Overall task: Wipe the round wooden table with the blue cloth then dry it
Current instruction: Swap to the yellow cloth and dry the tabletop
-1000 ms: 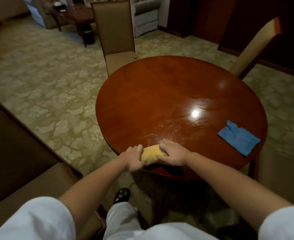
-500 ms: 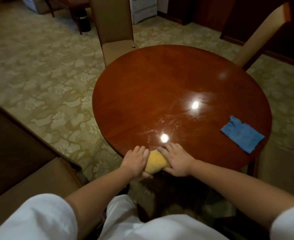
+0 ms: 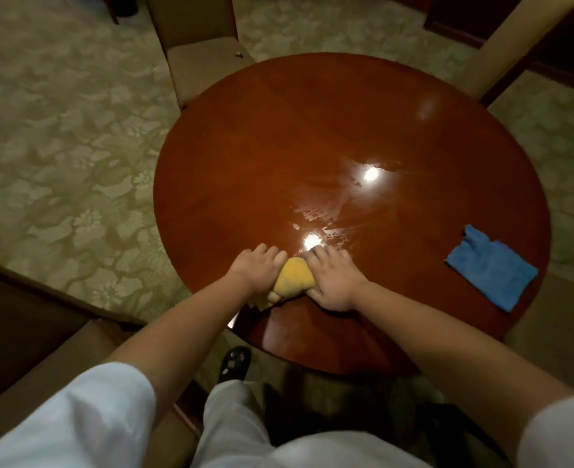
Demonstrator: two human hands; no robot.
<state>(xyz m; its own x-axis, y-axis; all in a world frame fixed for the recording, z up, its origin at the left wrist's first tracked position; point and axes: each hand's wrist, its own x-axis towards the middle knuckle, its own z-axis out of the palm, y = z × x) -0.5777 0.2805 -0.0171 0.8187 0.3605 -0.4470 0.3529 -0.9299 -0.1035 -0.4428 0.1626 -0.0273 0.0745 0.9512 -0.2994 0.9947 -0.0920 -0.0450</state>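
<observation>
— Which step is this, wiping or drying?

— Drying, I'd judge. The blue cloth (image 3: 491, 270) lies flat and untouched on the right side of the round wooden worktop (image 3: 245, 157), close to its edge and well apart from both hands. What the person works with is a yellow cloth (image 3: 294, 278), bunched between the two hands near the front edge.

— How do the hands sit on it?

— The left hand (image 3: 256, 267) has its fingers curled over the cloth's left side, and a fingertip shows under the bundle, so it grips it. The right hand (image 3: 332, 282) lies over the right side, fingers bent down onto the fabric, holding it against the wood.

— Is there much left to dry?

— It looks so. Wet streaks (image 3: 322, 211) shine just beyond the fingers and run toward the middle, under the two lamp reflections. The far half looks dull; whether it is dry I cannot tell.

— So the next move?

— Probably a push of the yellow cloth forward through that wet patch, with even pressure so it takes up the film instead of smearing it, and without dragging it into the blue cloth.
</observation>
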